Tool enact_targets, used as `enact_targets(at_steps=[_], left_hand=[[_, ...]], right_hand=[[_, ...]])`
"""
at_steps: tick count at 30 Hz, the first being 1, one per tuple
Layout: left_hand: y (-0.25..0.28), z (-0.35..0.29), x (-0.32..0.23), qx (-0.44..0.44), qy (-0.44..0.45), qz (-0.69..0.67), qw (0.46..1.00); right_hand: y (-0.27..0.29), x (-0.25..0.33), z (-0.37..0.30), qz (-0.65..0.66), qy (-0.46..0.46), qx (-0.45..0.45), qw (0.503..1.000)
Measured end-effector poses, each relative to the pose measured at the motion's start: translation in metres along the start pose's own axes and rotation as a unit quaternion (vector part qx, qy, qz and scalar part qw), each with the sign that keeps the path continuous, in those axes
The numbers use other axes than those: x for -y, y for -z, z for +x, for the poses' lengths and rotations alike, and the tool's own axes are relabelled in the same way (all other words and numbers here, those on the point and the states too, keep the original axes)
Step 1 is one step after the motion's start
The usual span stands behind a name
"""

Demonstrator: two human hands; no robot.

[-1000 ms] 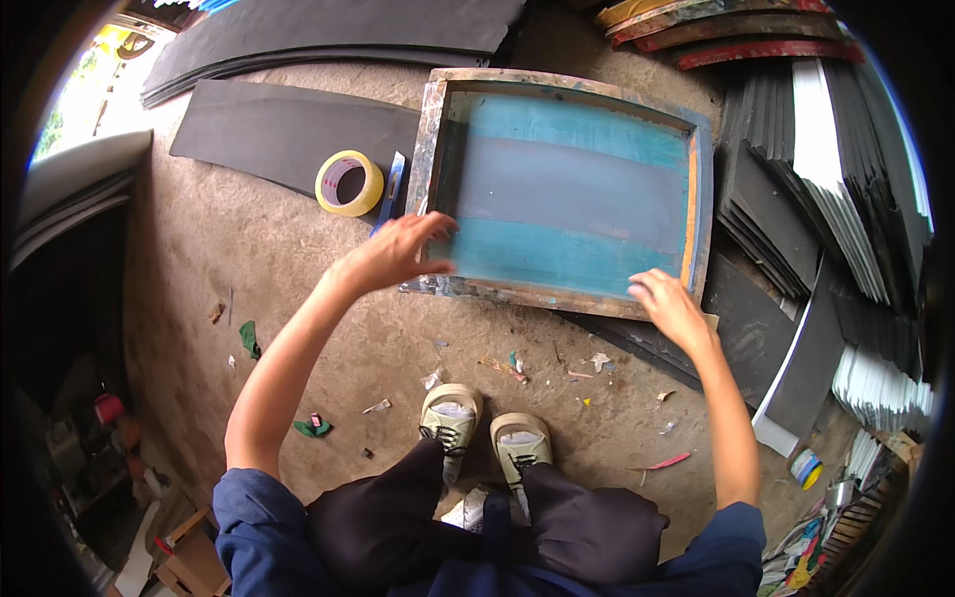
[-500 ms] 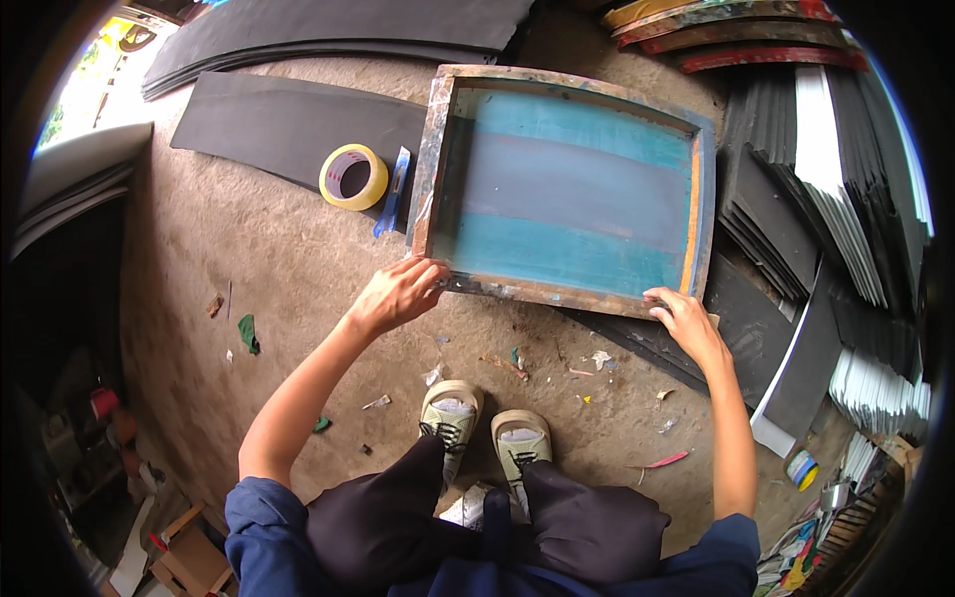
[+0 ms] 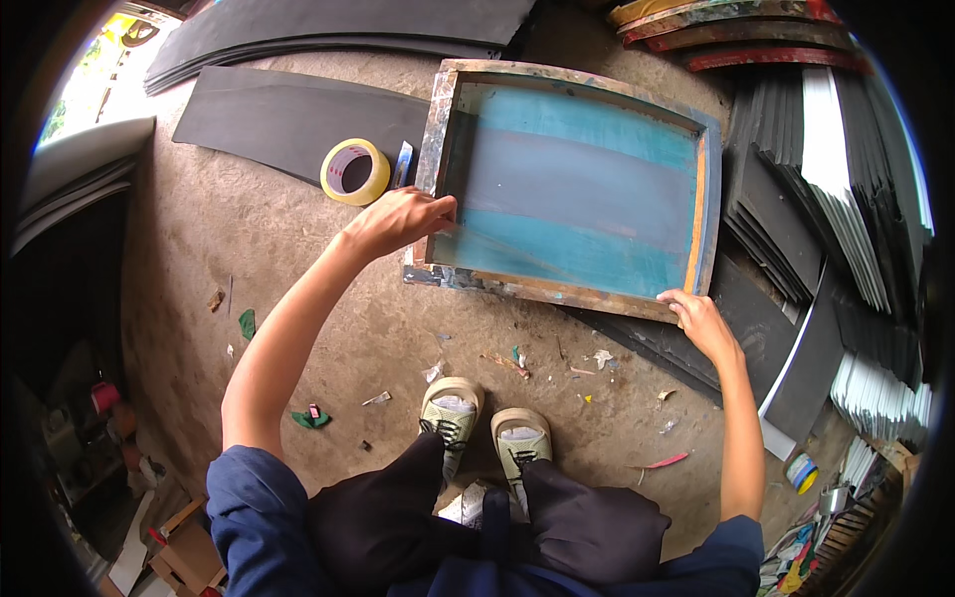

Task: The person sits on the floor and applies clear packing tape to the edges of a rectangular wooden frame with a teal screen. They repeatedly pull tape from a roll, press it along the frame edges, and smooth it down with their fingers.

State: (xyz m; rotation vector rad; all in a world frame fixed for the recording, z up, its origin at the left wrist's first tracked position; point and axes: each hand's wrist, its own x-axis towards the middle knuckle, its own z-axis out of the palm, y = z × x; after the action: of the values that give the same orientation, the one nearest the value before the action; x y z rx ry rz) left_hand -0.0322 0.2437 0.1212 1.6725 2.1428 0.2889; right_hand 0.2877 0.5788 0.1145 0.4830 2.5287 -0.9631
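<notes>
A screen printing frame (image 3: 557, 291) with worn, paint-stained wooden rails lies tilted in front of me, its mesh teal with a wide grey-purple band. My left hand (image 3: 403, 219) is closed at the frame's left rail, fingertips pinched together over its inner edge; whatever they pinch is too small to make out. At the near right corner, my right hand (image 3: 704, 326) grips the near rail, thumb and fingers around it. Beside my left hand lie a roll of clear yellowish tape (image 3: 374, 185) and a blue utility knife (image 3: 403, 164), partly hidden by that hand.
Long black sheets (image 3: 298, 121) lie on the concrete floor (image 3: 189, 249) beyond the tape. Stacks of black and white sheets (image 3: 831, 159) stand at the right. More frames with red and orange edges (image 3: 736, 40) sit at the far right. Scraps litter the floor near my shoes (image 3: 453, 418).
My left hand has moved up from the frame's near left corner along the left rail, now covering part of the knife. My right hand stays on the near right corner.
</notes>
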Motion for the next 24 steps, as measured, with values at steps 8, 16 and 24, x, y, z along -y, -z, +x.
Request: enact_targets(at_steps=[8,16,24], left_hand=[[-0.018,-0.014,0.006,-0.09,-0.053,0.032,0.994],[-0.022,-0.015,0.003,-0.088,-0.035,-0.001,0.995],[-0.022,-0.015,0.005,-0.101,-0.033,-0.007,0.994]], right_hand=[[0.002,-0.007,-0.007,-0.02,0.043,-0.074,0.996],[-0.001,-0.011,-0.002,-0.066,0.044,-0.135,0.988],[0.011,-0.004,-0.005,0.005,0.014,-0.056,0.998]])
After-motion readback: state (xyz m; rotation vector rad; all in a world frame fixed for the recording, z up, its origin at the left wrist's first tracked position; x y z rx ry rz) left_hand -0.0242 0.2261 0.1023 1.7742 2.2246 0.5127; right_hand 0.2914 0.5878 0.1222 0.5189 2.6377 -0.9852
